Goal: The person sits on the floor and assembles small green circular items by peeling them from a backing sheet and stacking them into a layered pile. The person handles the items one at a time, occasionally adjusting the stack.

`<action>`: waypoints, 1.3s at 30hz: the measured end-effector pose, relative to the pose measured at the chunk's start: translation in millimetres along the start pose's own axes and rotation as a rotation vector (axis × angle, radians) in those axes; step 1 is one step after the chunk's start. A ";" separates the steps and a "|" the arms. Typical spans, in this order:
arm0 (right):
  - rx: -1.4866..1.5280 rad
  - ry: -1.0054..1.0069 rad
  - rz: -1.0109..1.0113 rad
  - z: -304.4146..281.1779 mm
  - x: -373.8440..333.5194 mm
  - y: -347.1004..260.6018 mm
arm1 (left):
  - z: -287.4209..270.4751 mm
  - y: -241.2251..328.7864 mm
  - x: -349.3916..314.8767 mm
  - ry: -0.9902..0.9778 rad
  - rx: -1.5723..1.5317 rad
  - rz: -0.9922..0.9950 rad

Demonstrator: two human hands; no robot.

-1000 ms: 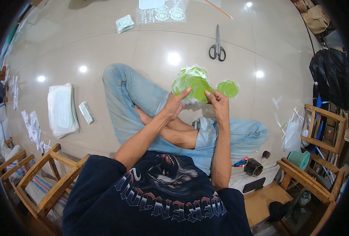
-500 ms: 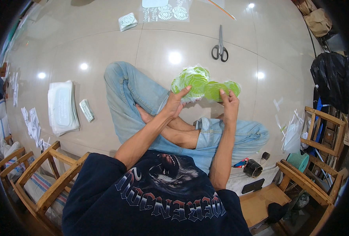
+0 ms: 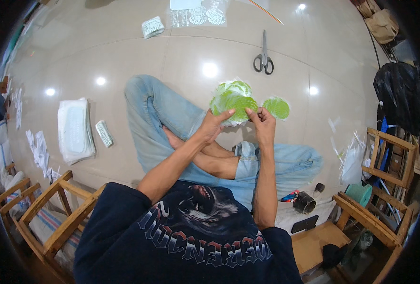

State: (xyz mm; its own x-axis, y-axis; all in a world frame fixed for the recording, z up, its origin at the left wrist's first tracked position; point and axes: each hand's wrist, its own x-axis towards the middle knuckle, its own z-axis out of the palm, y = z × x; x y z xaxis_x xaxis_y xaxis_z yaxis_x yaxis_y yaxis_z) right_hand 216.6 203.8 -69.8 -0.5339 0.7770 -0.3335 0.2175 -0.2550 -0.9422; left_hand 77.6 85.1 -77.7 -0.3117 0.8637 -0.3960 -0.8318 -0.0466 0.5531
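My left hand grips a loose bundle of green round stickers with clear, whitish edges, its thumb on top. At the bundle's right side, my right hand pinches the edge of a green round sticker, which overlaps the front of the bundle. Whether that pinch takes in one layer or several cannot be seen. Just right of my right fingers, a small pile of similar green round stickers lies on the floor. Both hands are above the floor, in front of my crossed legs.
Scissors with black handles lie beyond my hands. Clear printed sheets and a white bundle are farther off. At left sit a stack of white sheets and a small wrapped bundle. Wooden frames flank me.
My right hand has moved left from the small pile, bringing a green round sticker against the bundle in my left hand. The small pile now shows uncovered.
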 end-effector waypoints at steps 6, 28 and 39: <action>0.011 0.016 -0.008 -6.6 1.1 1.6 | -2.1 -2.8 0.9 0.042 0.024 0.006; -0.184 0.171 -0.271 4.7 -4.3 -17.0 | 0.7 3.3 -0.2 -0.059 -0.016 -0.012; -0.116 0.115 -0.271 7.7 -8.4 -14.2 | 0.1 1.2 -0.4 0.035 0.070 0.012</action>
State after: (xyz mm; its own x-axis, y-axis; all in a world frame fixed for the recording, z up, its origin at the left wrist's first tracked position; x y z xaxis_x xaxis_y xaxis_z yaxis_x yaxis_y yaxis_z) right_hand 211.7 196.5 -53.9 -0.4911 0.8691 -0.0590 0.1754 0.0324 -0.9840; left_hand 76.7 84.8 -76.9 -0.3381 0.8450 -0.4142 -0.7941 -0.0200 0.6074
